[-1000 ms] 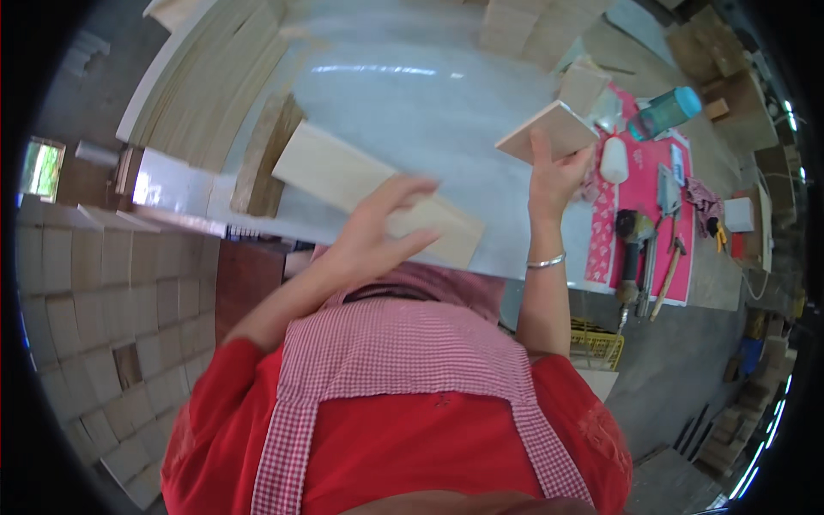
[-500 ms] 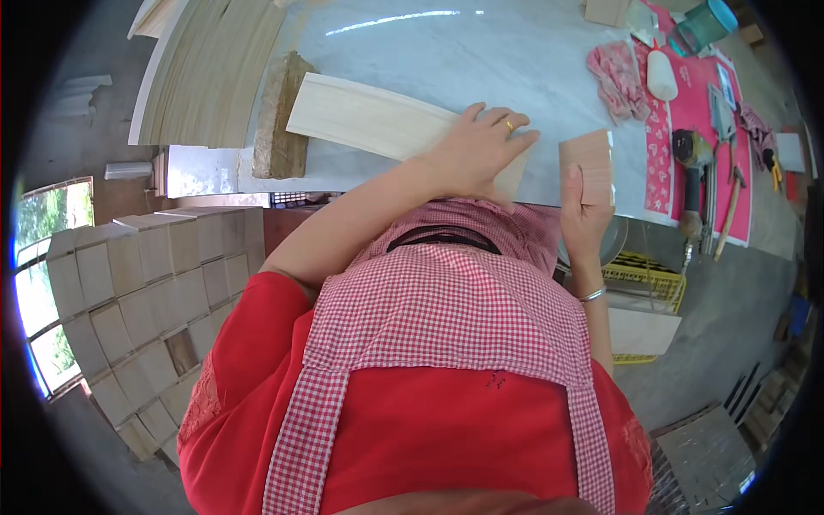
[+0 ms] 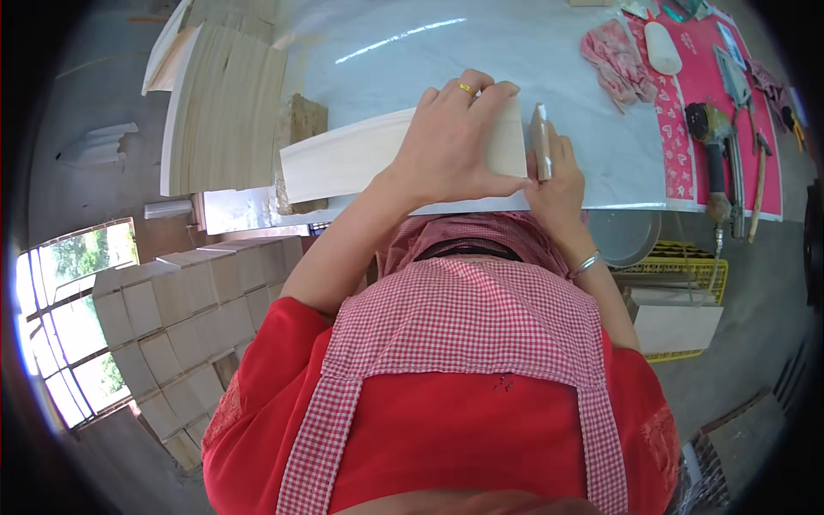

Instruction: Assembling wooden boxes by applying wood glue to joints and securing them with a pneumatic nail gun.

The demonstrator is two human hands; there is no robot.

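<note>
A long pale wooden board [image 3: 343, 154] lies crosswise on the table, its left end against a rough wooden block [image 3: 307, 120]. My left hand [image 3: 451, 133] spans the board near its right end, thumb at the near edge and fingers at the far edge. In my right hand [image 3: 560, 184] is a small wooden panel [image 3: 541, 142], stood on edge just past the board's right end. Whether panel and board touch is hard to make out. The fingers of my right hand lie behind the panel, partly hidden by it.
Stacked pale boards [image 3: 227, 112] stand at the left of the table [image 3: 481, 34]. On the right are a crumpled pink cloth [image 3: 614, 64], a white bottle [image 3: 663, 49], a nail gun [image 3: 711, 137] and a hammer [image 3: 760, 184]. A yellow crate [image 3: 687, 257] sits below the table edge.
My right hand has brought the small panel left to the board's end and turned it edge-up. My left hand has settled around the board's width. The whole view has shifted slightly.
</note>
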